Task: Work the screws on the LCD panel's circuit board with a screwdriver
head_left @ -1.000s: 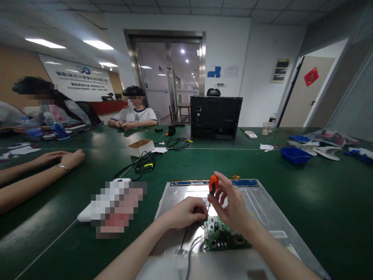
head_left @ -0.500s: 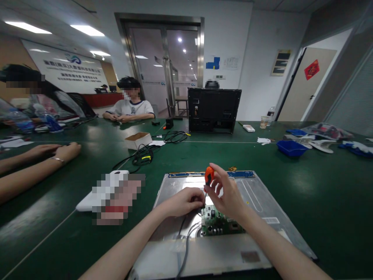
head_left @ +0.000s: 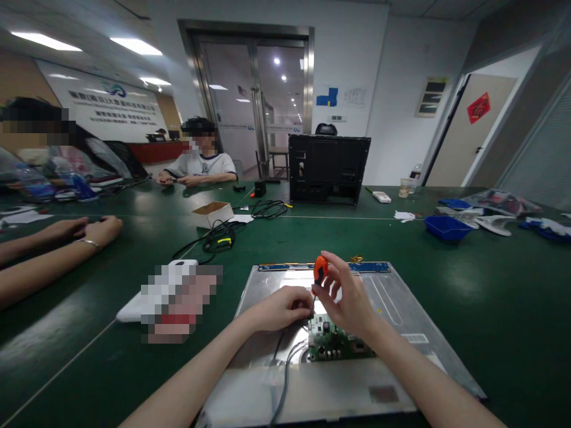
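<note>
Panel (head_left: 383, 297) at 6 o'clock, board (head_left: 332, 345) mid-panel, left hand (head_left: 288, 306) curled at board's 10, can't tell if it grips anything, right hand (head_left: 350, 297) near board's 12 pinching driver (head_left: 320, 270), pointed down toward 10: looks like screw work, next turn probably wants it steady.

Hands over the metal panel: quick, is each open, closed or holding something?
Left hand: curled; whether it holds anything cannot be told.
Right hand: closed, holding the orange screwdriver.
</note>
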Demonstrator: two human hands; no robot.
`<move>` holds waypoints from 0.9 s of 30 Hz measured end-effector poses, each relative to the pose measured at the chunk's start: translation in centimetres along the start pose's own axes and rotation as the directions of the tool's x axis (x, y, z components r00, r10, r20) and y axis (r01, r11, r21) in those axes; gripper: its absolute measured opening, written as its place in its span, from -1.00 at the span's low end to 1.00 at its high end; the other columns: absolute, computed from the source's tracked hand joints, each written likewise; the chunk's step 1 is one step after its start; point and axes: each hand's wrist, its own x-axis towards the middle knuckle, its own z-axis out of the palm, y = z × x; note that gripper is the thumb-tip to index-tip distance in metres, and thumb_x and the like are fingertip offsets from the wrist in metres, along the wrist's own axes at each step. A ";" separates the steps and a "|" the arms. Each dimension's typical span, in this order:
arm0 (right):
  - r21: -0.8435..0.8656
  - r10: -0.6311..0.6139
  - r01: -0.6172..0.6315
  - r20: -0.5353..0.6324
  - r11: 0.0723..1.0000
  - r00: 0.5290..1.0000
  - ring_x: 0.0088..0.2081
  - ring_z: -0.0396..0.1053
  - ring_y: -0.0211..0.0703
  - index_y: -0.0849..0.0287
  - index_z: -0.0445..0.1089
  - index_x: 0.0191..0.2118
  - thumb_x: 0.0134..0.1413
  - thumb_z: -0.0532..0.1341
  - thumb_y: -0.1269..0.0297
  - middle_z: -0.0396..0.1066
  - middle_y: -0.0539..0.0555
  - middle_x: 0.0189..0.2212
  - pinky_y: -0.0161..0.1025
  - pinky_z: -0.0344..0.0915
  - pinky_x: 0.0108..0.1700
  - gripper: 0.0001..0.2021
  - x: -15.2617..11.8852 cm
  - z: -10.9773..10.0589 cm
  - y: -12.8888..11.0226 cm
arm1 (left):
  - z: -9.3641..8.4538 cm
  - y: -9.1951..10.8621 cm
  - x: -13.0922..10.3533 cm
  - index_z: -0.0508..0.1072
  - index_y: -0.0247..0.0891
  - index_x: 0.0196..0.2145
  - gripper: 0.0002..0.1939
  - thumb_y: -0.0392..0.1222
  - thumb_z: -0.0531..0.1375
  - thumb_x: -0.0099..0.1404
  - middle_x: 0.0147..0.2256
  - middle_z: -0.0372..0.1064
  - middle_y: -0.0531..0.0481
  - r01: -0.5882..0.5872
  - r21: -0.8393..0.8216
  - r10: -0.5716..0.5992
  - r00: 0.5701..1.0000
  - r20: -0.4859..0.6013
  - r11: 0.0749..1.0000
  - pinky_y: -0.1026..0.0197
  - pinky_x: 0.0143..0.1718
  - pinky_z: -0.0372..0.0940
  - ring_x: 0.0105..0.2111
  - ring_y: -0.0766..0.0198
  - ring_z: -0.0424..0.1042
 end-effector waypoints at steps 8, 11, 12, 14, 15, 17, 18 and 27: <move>-0.022 -0.016 0.016 -0.004 1.000 1.000 -0.53 0.40 -0.26 0.04 -0.07 0.33 0.22 0.13 0.44 0.45 0.03 -0.33 -0.40 0.32 -0.56 -0.38 0.0 0.0 0.1 | 0.0 0.1 0.0 0.42 -0.26 -0.33 -0.95 -0.26 0.16 0.24 -0.41 0.35 0.07 -0.003 -0.001 0.003 1.000 0.008 1.000 0.26 -0.32 0.21 -0.41 0.27 0.28; -0.026 -0.017 0.017 0.003 1.000 1.000 -0.52 0.40 -0.26 0.04 -0.08 0.34 0.24 0.12 0.44 0.45 0.03 -0.33 -0.40 0.33 -0.56 -0.39 0.0 0.0 0.0 | 0.0 0.1 0.0 0.43 -0.26 -0.33 -0.94 -0.27 0.16 0.24 -0.40 0.36 0.06 0.003 0.013 -0.003 1.000 0.005 1.000 0.26 -0.32 0.21 -0.40 0.27 0.29; -0.028 -0.017 0.017 0.003 0.999 1.000 -0.52 0.40 -0.26 0.04 -0.08 0.34 0.24 0.12 0.44 0.45 0.03 -0.33 -0.40 0.33 -0.56 -0.39 0.0 0.0 0.0 | 0.0 0.1 0.0 0.43 -0.25 -0.33 -0.94 -0.27 0.16 0.24 -0.40 0.37 0.06 0.009 0.022 -0.009 1.000 0.003 1.000 0.26 -0.33 0.21 -0.40 0.27 0.30; -0.030 -0.014 0.014 -0.002 0.999 1.000 -0.51 0.40 -0.25 0.04 -0.08 0.34 0.24 0.12 0.43 0.46 0.04 -0.32 -0.39 0.33 -0.56 -0.39 0.1 0.0 0.0 | 0.0 0.1 -0.1 0.44 -0.26 -0.32 -0.93 -0.29 0.16 0.23 -0.40 0.37 0.06 0.017 0.033 -0.017 1.000 0.002 0.999 0.27 -0.35 0.21 -0.40 0.26 0.30; -0.031 -0.014 0.014 -0.002 0.999 1.000 -0.51 0.40 -0.25 0.04 -0.08 0.34 0.24 0.12 0.44 0.46 0.04 -0.32 -0.39 0.33 -0.56 -0.39 0.1 0.0 0.0 | -0.1 0.1 -0.1 0.44 -0.26 -0.31 -0.93 -0.30 0.16 0.22 -0.40 0.36 0.06 0.019 0.034 -0.019 1.000 0.003 0.999 0.27 -0.37 0.21 -0.41 0.26 0.30; -0.034 -0.012 0.012 -0.004 0.999 1.000 -0.52 0.40 -0.26 0.03 -0.08 0.33 0.24 0.12 0.43 0.46 0.04 -0.32 -0.40 0.32 -0.57 -0.39 0.0 0.0 0.1 | -0.1 0.2 -0.2 0.44 -0.26 -0.31 -0.93 -0.30 0.17 0.21 -0.40 0.36 0.06 0.020 0.030 -0.020 1.000 0.004 0.999 0.27 -0.37 0.21 -0.41 0.26 0.31; -0.031 -0.011 0.010 -0.004 0.999 1.000 -0.52 0.40 -0.26 0.02 -0.07 0.33 0.24 0.12 0.43 0.46 0.04 -0.31 -0.40 0.32 -0.57 -0.40 0.0 0.0 0.1 | -0.1 0.2 -0.2 0.44 -0.26 -0.31 -0.93 -0.31 0.18 0.21 -0.40 0.36 0.06 0.022 0.027 -0.022 1.000 0.005 0.999 0.27 -0.37 0.21 -0.41 0.27 0.31; -0.032 0.019 -0.020 -0.024 0.999 1.000 -0.52 0.39 -0.28 0.01 -0.06 0.32 0.23 0.13 0.42 0.46 0.03 -0.31 -0.41 0.31 -0.55 -0.39 0.0 0.0 0.3 | -0.3 0.3 -0.2 0.43 -0.26 -0.33 -0.96 -0.32 0.19 0.23 -0.36 0.41 0.04 0.038 -0.019 -0.038 0.999 0.027 0.999 0.24 -0.28 0.25 -0.35 0.24 0.37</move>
